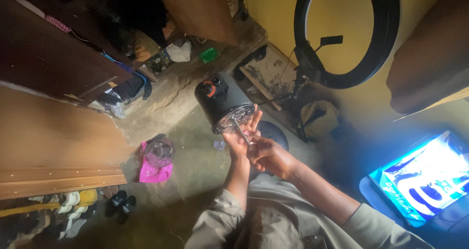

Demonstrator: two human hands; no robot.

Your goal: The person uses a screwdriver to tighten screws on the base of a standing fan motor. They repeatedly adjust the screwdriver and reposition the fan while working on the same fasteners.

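**Black motor housing held up over a cluttered floor**

Bare concrete floor (195, 151) fills the dim room below the person, and everything is best placed from the black cylindrical motor housing (221, 98) held up near the middle of the view; it has an orange knob on its upper end and a shiny metal plate on its lower end, facing the person. Its long axis runs from upper left, away from the body, down to lower right, towards the hands; a thin metal rod (240, 130) comes out of the metal plate along much the same line.

Just below the housing, the left hand (240, 137) cups the metal end, fingers spread up against the rim; the right hand (266, 153) lies just below and to the right of it, fingers closed on the lower end of the rod; the left hand is the nearer of the two to the housing itself.

Down and left of the housing, on the floor, a clear plastic jar (159, 151) sits on a pink cloth (154, 173); up and right of it stands a black ring lamp (347, 34) against the yellow wall; far to the lower right a bright blue carton (425, 178) glows; pairs of shoes (73, 202) line the lower left.
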